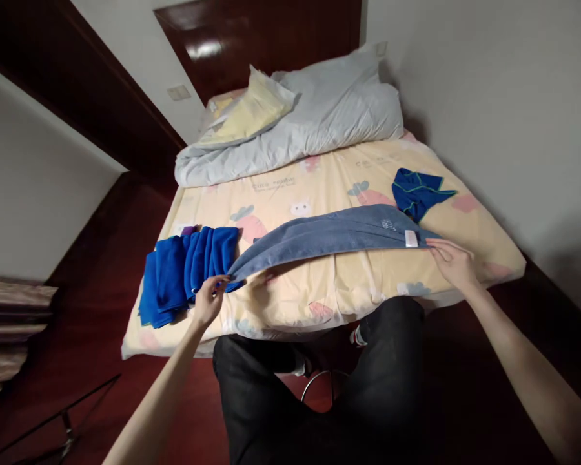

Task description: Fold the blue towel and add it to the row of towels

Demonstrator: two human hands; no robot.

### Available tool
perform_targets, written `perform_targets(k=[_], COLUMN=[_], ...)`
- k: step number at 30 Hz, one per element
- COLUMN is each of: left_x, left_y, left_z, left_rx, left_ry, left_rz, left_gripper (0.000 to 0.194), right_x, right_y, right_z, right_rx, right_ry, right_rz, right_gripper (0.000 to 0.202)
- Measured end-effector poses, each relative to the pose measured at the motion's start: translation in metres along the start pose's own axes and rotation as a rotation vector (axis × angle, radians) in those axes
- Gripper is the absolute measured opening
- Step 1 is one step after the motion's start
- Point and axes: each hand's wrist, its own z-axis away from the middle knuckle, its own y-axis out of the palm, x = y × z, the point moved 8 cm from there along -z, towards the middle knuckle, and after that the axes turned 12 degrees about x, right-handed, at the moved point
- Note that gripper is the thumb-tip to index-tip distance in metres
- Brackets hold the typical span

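A grey-blue towel (319, 234) is stretched sideways above the bed, a white label near its right end. My left hand (212, 298) pinches its left corner, close to a pile of folded bright blue cloths (188, 271). At the other end, my right hand (452, 261) grips the right corner between thumb and fingers. The towel's middle sags back toward the mattress; whether it touches the sheet I cannot tell. Behind its right end lies a crumpled dark blue cloth (419, 194) with green edging.
The bed (290, 303) has a pale yellow sheet printed with carrots and rabbits. A grey-white quilt (339, 110) and a yellow pillow (256, 106) are heaped by the dark headboard (271, 32). Walls stand on both sides. A thin black metal frame (62, 413) is at lower left.
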Motion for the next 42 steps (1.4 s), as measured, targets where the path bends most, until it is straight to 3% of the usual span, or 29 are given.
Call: perform_targets(k=[4, 8, 12, 16, 19, 24, 27, 30, 33, 35, 36, 38, 40, 42], left_x=[0.027, 0.031, 0.031, 0.037, 0.037, 0.035, 0.022, -0.025, -0.097, -0.136, -0.149, -0.154, -0.137, -0.114], left_y=[0.052, 0.078, 0.088, 0.081, 0.080, 0.092, 0.095, 0.089, 0.088, 0.109, 0.129, 0.179, 0.227, 0.259], left_z=[0.027, 0.039, 0.035, 0.032, 0.043, 0.068, 0.065, 0.040, 0.000, -0.024, -0.034, -0.049, -0.056, -0.054], left_rx=[0.277, 0.350, 0.399, 0.393, 0.422, 0.532, 0.589, 0.524, 0.256, 0.142, 0.137, 0.187, 0.264, 0.300], left_ry=[0.076, 0.174, 0.232, 0.201, 0.196, 0.169, 0.143, 0.200, 0.291, 0.338, 0.355, 0.332, 0.241, 0.183], left_rz=[-0.443, -0.648, -0.629, -0.520, -0.482, -0.591, -0.665, -0.654, -0.554, -0.458, -0.427, -0.418, -0.438, -0.460], left_gripper=[0.021, 0.025, 0.033, 0.033, 0.034, 0.036, 0.030, 0.031, 0.042, 0.049, 0.052, 0.056, 0.059, 0.059], right_x=[-0.054, -0.078, -0.076, -0.068, -0.062, -0.060, -0.056, -0.020, 0.066, 0.125, 0.148, 0.179, 0.188, 0.184], right_y=[0.066, 0.097, 0.093, 0.078, 0.073, 0.076, 0.081, 0.089, 0.110, 0.141, 0.164, 0.218, 0.274, 0.314], right_z=[0.037, 0.060, 0.061, 0.060, 0.069, 0.089, 0.088, 0.064, 0.010, -0.023, -0.034, -0.044, -0.039, -0.026], right_rx=[0.172, 0.235, 0.219, 0.241, 0.285, 0.389, 0.554, 0.683, 0.537, 0.423, 0.405, 0.419, 0.496, 0.544], right_ry=[0.173, 0.234, 0.191, 0.159, 0.113, 0.099, 0.212, 0.292, 0.115, 0.008, -0.026, -0.050, -0.037, -0.015], right_rz=[-0.001, 0.065, 0.145, 0.163, 0.159, 0.279, 0.429, 0.541, 0.468, 0.358, 0.301, 0.202, 0.123, 0.086], right_gripper=[0.024, 0.024, 0.027, 0.028, 0.030, 0.031, 0.030, 0.033, 0.046, 0.053, 0.055, 0.057, 0.056, 0.056])
